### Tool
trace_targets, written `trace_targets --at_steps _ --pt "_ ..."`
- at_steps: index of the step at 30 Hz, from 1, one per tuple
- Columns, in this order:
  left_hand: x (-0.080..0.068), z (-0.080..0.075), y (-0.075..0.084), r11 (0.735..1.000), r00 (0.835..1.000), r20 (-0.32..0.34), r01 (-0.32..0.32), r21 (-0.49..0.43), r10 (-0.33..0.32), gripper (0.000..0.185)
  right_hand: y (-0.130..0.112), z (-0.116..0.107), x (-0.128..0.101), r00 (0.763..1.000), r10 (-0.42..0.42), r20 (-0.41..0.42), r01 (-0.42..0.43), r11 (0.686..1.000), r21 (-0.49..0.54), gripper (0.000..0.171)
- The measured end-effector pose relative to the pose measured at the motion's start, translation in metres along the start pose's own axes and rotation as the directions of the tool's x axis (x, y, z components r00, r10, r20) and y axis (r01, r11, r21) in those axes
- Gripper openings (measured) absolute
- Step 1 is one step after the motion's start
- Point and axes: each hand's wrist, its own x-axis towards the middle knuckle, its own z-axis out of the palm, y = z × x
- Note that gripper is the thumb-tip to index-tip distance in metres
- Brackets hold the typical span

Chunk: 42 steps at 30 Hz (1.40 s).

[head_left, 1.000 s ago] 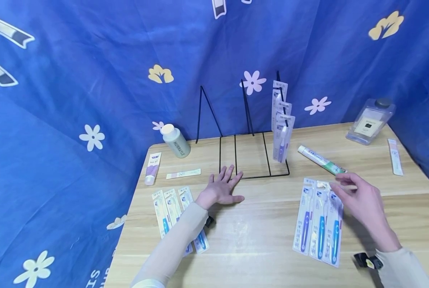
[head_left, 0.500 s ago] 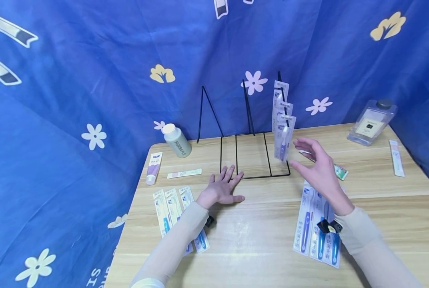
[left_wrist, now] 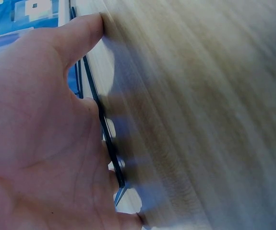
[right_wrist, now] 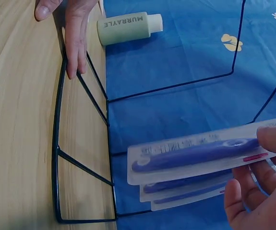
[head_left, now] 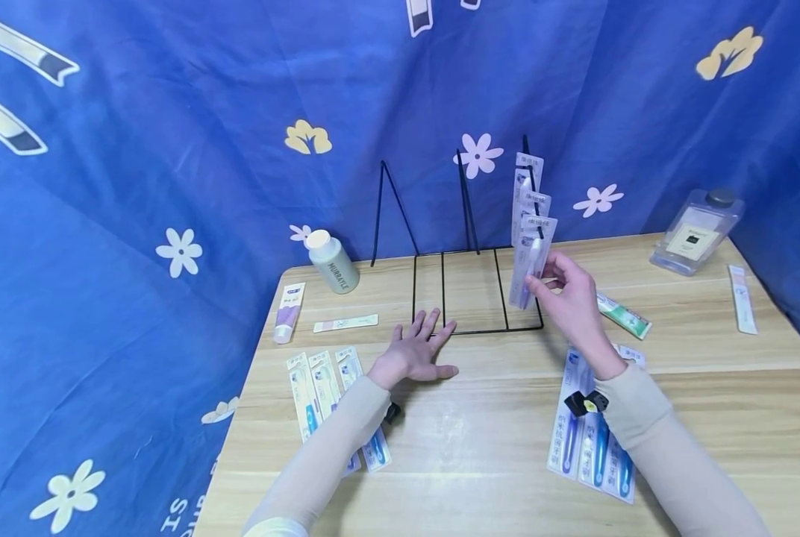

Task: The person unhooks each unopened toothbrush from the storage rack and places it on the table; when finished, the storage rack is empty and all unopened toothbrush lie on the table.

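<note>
My right hand [head_left: 571,302] pinches the edge of the front packaged purple toothbrush [head_left: 529,261] between thumb and fingers. That toothbrush hangs upright on the right arm of a black wire rack [head_left: 507,330], with two more packs behind it. In the right wrist view, its purple handle [right_wrist: 195,155] shows through the clear blister, the thumb resting on the pack. My left hand [head_left: 415,359] lies with fingers spread on the rack's front wire and the table. In the left wrist view, the palm [left_wrist: 37,134] stands beside the dark wire.
Three packaged toothbrushes [head_left: 561,440] lie below my right forearm, partly covered; others [head_left: 304,391] lie by my left forearm. A toothpaste tube [head_left: 625,315], a clear bottle [head_left: 695,233], a grey-green bottle [head_left: 336,265], a small purple-white tube [head_left: 289,313] and slim sachets [head_left: 742,300] surround the rack.
My right hand has moved left and away from me, from above the toothbrush packs on the table to the hanging front pack, and now pinches it. The left hand stays in place.
</note>
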Motion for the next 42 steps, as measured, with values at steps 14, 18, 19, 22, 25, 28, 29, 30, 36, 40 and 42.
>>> trace_targets --at_steps 14,18,19,22,25,28,29,30,36,40,42 --pt "0.001 0.001 0.001 1.0 1.0 -0.001 0.009 0.007 -0.009 0.093 -0.007 -0.017 -0.017 0.999 0.006 -0.037 -0.008 0.998 -0.056 0.023" --pt "0.001 0.001 0.001 1.0 1.0 -0.003 0.007 0.007 -0.007 0.093 -0.007 -0.031 -0.025 0.997 -0.009 -0.08 0.005 0.999 -0.054 0.02" --pt "0.001 0.001 0.001 1.0 1.0 -0.004 0.005 0.009 -0.005 0.093 -0.007 -0.035 -0.028 0.996 -0.015 -0.093 0.01 0.999 -0.052 0.019" --pt "0.002 0.001 0.001 1.0 1.0 -0.009 0.002 0.014 -0.002 0.093 -0.005 -0.048 -0.037 0.991 -0.015 -0.132 0.009 0.999 -0.05 0.016" --pt "0.002 0.001 0.0 1.0 1.0 -0.009 -0.001 0.013 0.001 0.093 0.001 -0.065 -0.048 0.989 0.025 -0.146 -0.034 0.998 -0.061 0.015" --pt "0.001 0.001 0.0 1.0 1.0 -0.008 0.0 0.007 0.0 0.093 0.009 -0.084 -0.058 0.986 0.085 -0.141 -0.097 0.992 -0.08 0.016" --pt "0.001 0.001 0.0 1.0 1.0 -0.008 0.001 0.007 -0.001 0.093 0.012 -0.091 -0.061 0.985 0.107 -0.138 -0.119 0.989 -0.082 0.016" --pt "0.001 0.001 0.0 1.0 1.0 -0.008 0.002 0.008 -0.002 0.093 0.014 -0.097 -0.064 0.982 0.129 -0.139 -0.141 0.987 -0.08 0.016" --pt "0.0 0.0 0.001 1.0 1.0 -0.009 0.001 0.013 -0.001 0.093 0.027 -0.136 -0.082 0.958 0.262 -0.117 -0.273 0.958 -0.09 0.018" --pt "0.0 0.001 0.001 1.0 1.0 -0.006 0.003 0.006 -0.003 0.093 0.038 -0.156 -0.094 0.93 0.364 -0.051 -0.368 0.923 -0.116 0.012" --pt "0.001 0.001 0.001 1.0 1.0 -0.006 0.004 0.003 -0.003 0.093 0.046 -0.163 -0.102 0.908 0.418 -0.022 -0.417 0.898 -0.139 0.006"
